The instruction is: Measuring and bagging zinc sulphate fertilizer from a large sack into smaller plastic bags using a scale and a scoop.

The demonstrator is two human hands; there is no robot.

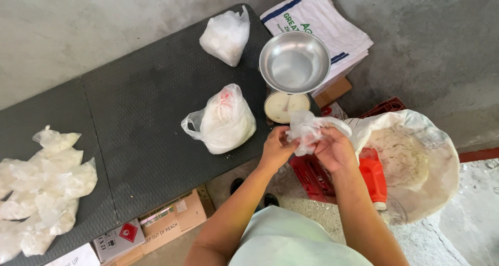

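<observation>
1. Both hands meet over the near edge of the dark grey rubber-topped table [145,120], in front of the scale.
2. Left hand [278,147] is closed, fingers pinching one side of a small crumpled clear plastic bag [306,128].
3. Right hand [335,149] is closed too, gripping the bag's other side; the bag is held in the air between the two hands, touching both.
4. Just behind the bag: a round shiny metal weighing bowl [294,62] on a dial scale [283,106].
5. Left of the hands, on the table: a knotted translucent plastic bag of white grain [224,121]; a second filled bag [226,36] lies farther back.
6. Far left end of the table: a heap of small filled clear packets [41,183].
7. Right of the hands, off the table: a large open white sack of pale grain [410,162], beside a red plastic crate [317,177].
</observation>
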